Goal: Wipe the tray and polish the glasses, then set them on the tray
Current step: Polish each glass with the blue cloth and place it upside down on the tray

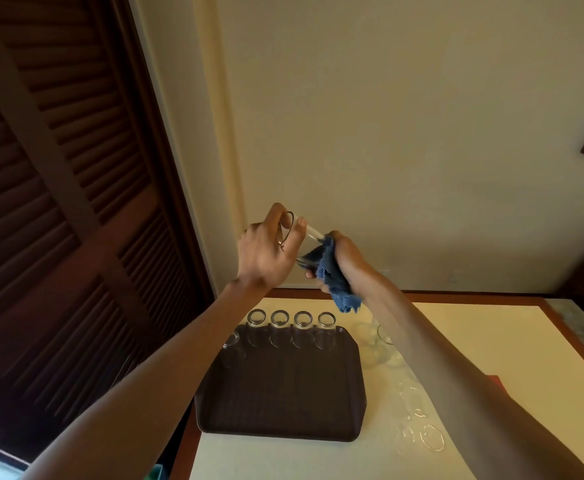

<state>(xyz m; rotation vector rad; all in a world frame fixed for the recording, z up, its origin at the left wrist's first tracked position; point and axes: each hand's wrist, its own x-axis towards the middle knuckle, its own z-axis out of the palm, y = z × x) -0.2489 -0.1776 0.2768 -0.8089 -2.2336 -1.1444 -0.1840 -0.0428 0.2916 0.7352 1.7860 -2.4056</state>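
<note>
My left hand grips a clear glass by its base, raised well above the table and tilted on its side. My right hand holds a blue cloth, part of it pushed into the mouth of the glass. Below lies a dark brown tray. Several clear glasses stand in a row along its far edge. More clear glasses stand on the table to the right of the tray, partly hidden by my right forearm.
The pale table top has a brown wooden rim and reaches the cream wall behind. A dark louvered door fills the left side. Something red shows beside my right forearm.
</note>
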